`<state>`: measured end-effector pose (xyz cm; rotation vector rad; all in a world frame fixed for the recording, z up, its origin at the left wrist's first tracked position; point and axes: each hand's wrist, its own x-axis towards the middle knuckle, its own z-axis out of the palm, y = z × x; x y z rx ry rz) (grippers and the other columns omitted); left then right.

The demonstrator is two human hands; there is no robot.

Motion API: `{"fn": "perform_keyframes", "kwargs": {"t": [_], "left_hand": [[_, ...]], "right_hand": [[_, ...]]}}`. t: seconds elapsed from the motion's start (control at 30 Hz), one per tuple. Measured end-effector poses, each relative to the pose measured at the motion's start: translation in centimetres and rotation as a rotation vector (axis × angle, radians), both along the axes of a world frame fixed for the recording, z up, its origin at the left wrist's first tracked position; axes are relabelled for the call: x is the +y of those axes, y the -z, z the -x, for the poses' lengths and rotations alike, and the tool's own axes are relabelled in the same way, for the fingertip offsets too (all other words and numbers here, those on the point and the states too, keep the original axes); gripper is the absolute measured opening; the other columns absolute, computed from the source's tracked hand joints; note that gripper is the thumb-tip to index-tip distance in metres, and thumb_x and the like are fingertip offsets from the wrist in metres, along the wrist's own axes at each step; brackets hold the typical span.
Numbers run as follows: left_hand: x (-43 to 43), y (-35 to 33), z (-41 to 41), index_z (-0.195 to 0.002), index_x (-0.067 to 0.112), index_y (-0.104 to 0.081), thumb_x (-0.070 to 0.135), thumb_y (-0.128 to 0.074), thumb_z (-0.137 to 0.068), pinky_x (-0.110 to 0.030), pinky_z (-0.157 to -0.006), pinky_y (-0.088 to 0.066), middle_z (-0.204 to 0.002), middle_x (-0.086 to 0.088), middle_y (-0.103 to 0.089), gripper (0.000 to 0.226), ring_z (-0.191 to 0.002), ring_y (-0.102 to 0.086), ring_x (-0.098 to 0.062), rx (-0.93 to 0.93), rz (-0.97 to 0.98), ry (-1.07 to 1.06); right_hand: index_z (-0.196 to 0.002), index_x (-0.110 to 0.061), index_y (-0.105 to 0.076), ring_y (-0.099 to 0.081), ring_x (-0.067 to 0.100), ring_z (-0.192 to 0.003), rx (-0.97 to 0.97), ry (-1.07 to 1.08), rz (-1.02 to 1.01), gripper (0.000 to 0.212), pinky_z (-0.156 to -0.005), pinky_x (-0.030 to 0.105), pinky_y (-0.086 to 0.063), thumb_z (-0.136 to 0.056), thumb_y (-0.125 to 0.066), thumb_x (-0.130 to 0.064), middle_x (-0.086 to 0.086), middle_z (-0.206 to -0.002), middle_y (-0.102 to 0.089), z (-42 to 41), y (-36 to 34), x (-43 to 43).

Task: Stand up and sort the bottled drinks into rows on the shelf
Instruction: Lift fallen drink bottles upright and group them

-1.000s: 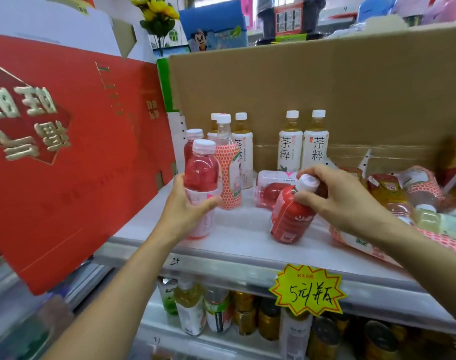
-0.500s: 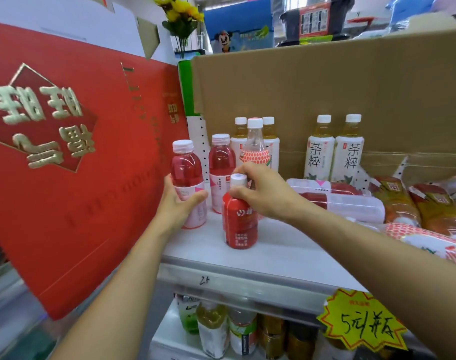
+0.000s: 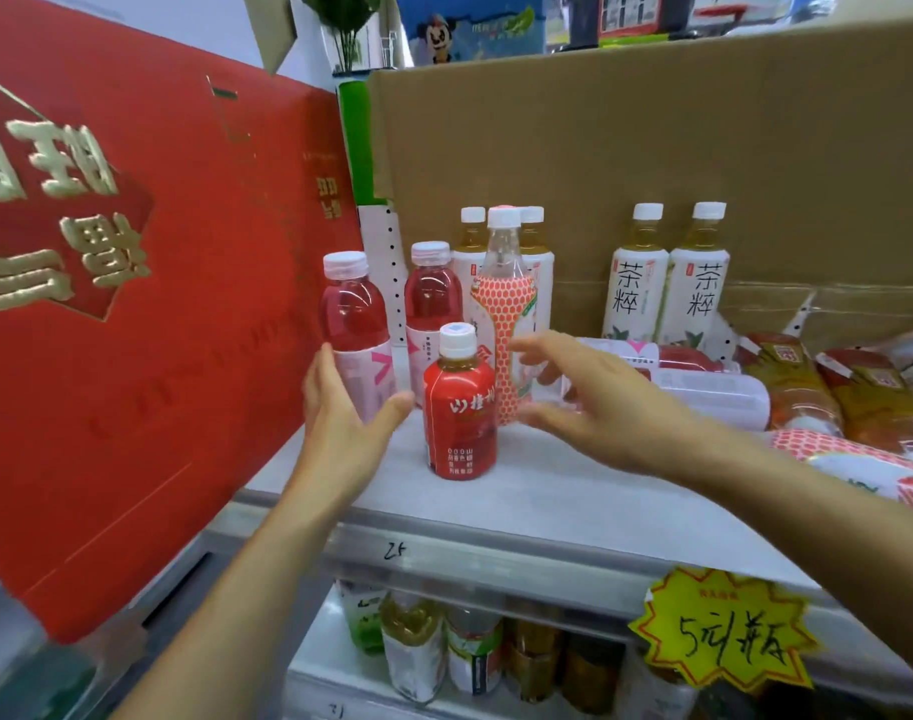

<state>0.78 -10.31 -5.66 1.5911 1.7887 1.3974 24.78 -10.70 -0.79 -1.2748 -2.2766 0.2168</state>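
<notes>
A short red-labelled bottle (image 3: 460,407) stands upright near the front of the white shelf (image 3: 574,501), free of both hands. My right hand (image 3: 594,402) hovers just right of it, fingers spread and holding nothing. My left hand (image 3: 342,413) is open beside the front pink drink bottle (image 3: 354,324), its fingers close to the label. A second pink bottle (image 3: 432,304) stands behind, then a tall bottle with an orange honeycomb sleeve (image 3: 504,314). Two white tea bottles (image 3: 665,283) stand upright at the back. Several bottles (image 3: 807,387) lie on their sides at the right.
A big red gift box (image 3: 132,304) walls off the shelf's left side. Brown cardboard (image 3: 652,148) forms the back. A yellow price tag (image 3: 724,646) hangs from the shelf's front edge. More bottles and cans (image 3: 444,652) fill the shelf below.
My right hand stood the red-labelled bottle upright in front of the pink bottles and let go of it. My left hand released its grip on the front pink bottle.
</notes>
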Motion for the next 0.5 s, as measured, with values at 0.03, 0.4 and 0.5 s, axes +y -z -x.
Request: {"fn": "perform_keyframes", "kwargs": {"t": [0.03, 0.4, 0.5], "left_hand": [[-0.4, -0.2, -0.3, -0.158, 0.022, -0.007, 0.037, -0.069, -0.090, -0.035, -0.118, -0.019, -0.164, 0.005, -0.007, 0.094, -0.151, -0.014, -0.017, 0.011, -0.046, -0.018], [0.7, -3.1, -14.9, -0.143, 0.016, -0.044, 0.017, -0.062, -0.095, -0.033, -0.110, -0.038, -0.139, -0.004, -0.051, 0.051, -0.128, -0.047, -0.018, 0.590, -0.352, 0.546], [5.0, -2.3, -17.4, -0.150, 0.014, -0.027, 0.028, -0.061, -0.095, -0.047, -0.107, -0.040, -0.146, -0.013, -0.042, 0.067, -0.131, -0.043, -0.031, 0.943, 0.024, 0.484]], "right_hand": [[-0.144, -0.032, -0.037, -0.047, 0.008, -0.119, -0.108, 0.034, -0.012, 0.061, -0.101, 0.033, -0.044, -0.090, -0.065, -0.041, -0.008, -0.142, -0.048, -1.7, -0.2, -0.1], [-0.131, -0.022, -0.053, -0.059, 0.016, -0.104, -0.328, 0.323, 0.326, 0.044, -0.092, 0.032, -0.051, -0.090, -0.068, -0.027, -0.001, -0.123, -0.061, -13.0, -2.4, 2.7], [-0.130, -0.024, -0.053, -0.061, 0.016, -0.102, -0.358, 0.303, 0.312, 0.046, -0.089, 0.033, -0.054, -0.087, -0.067, -0.017, -0.001, -0.122, -0.062, -13.7, -2.2, 3.7]]}}
